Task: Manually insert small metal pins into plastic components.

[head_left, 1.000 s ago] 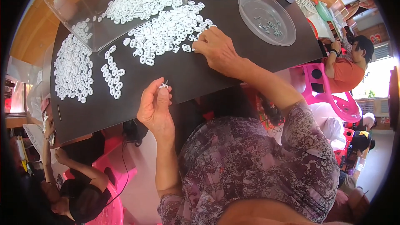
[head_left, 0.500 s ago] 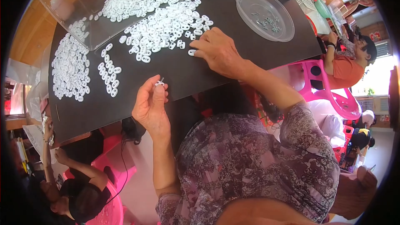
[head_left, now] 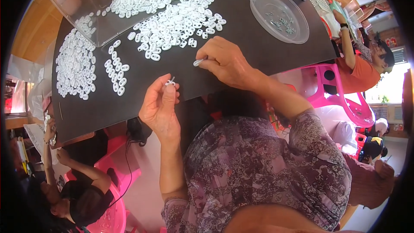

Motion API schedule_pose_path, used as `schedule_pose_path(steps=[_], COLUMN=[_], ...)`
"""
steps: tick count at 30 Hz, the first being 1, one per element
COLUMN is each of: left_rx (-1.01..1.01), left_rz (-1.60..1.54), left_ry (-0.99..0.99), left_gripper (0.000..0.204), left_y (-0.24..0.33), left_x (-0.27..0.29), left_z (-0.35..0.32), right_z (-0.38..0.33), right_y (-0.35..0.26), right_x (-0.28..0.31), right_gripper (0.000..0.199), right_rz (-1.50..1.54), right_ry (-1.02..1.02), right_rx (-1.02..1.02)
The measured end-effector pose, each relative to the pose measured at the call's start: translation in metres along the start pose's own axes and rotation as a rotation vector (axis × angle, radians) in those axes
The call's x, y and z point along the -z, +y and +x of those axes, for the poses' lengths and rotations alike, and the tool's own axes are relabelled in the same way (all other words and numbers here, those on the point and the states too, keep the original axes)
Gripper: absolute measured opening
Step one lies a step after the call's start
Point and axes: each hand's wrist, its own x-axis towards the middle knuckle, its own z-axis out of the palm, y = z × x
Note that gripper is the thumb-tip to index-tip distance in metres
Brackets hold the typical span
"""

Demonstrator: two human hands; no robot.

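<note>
My left hand [head_left: 163,108] is raised at the table's near edge, thumb and fingers pinching a small white plastic part with a thin metal pin [head_left: 171,81] sticking up from it. To its right, just above the tabletop, my right hand [head_left: 228,62] pinches a white oval plastic piece [head_left: 198,62] by one end. Beyond both hands lies a loose heap of white oval pieces with holes [head_left: 172,28]. A small cluster of such pieces [head_left: 116,71] rests left of my left hand. Farther left is a larger pile [head_left: 75,64].
A clear plastic box [head_left: 97,39] holding more white pieces stands at the back left. At the back right lies a round clear lid [head_left: 302,34] with small metal pins [head_left: 282,23]. A pink chair [head_left: 321,88] is right of me. Other people sit at left and right.
My right hand has drawn back from the heap, lifting a white oval piece off the table. My left hand keeps its hold, nearly still. The view has shifted slightly.
</note>
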Motion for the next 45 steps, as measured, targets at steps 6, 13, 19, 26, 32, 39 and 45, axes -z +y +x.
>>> schedule_pose_path(steps=[6,13,19,26,32,39,45], left_rx=[-0.019,-0.032,0.003,-0.046,-0.056,-0.027,0.025], left_rz=[-0.064,-0.085,-0.166,-0.146,-0.182,-0.207,-0.144], left_ry=[-0.014,0.004,0.039,0.062,0.146,0.128,0.107], left_gripper=[0.019,0.019,0.02,0.023,0.021,0.018,0.016], left_y=[0.004,0.004,0.002,-0.005,-0.005,-0.004,-0.002], left_x=[-0.009,-0.012,-0.012,-0.014,-0.021,-0.02,-0.015], left_z=[0.005,0.004,0.005,0.005,0.001,-0.002,-0.004], right_z=[0.007,0.01,0.006,0.006,-0.002,-0.006,0.002], right_y=[-0.021,-0.033,-0.032,-0.033,-0.047,-0.046,-0.04], right_x=[-0.002,-0.007,-0.018,-0.024,-0.035,-0.037,-0.025], right_gripper=[0.011,0.014,0.017,0.014,0.016,0.018,0.019], right_rz=[0.205,0.543,0.788,0.911,0.862,0.859,0.901], right_ry=[-0.117,-0.223,-0.123,-0.055,0.047,0.126,0.084], right_rx=[-0.023,-0.424,-0.563,-0.574,-0.593,-0.542,-0.559])
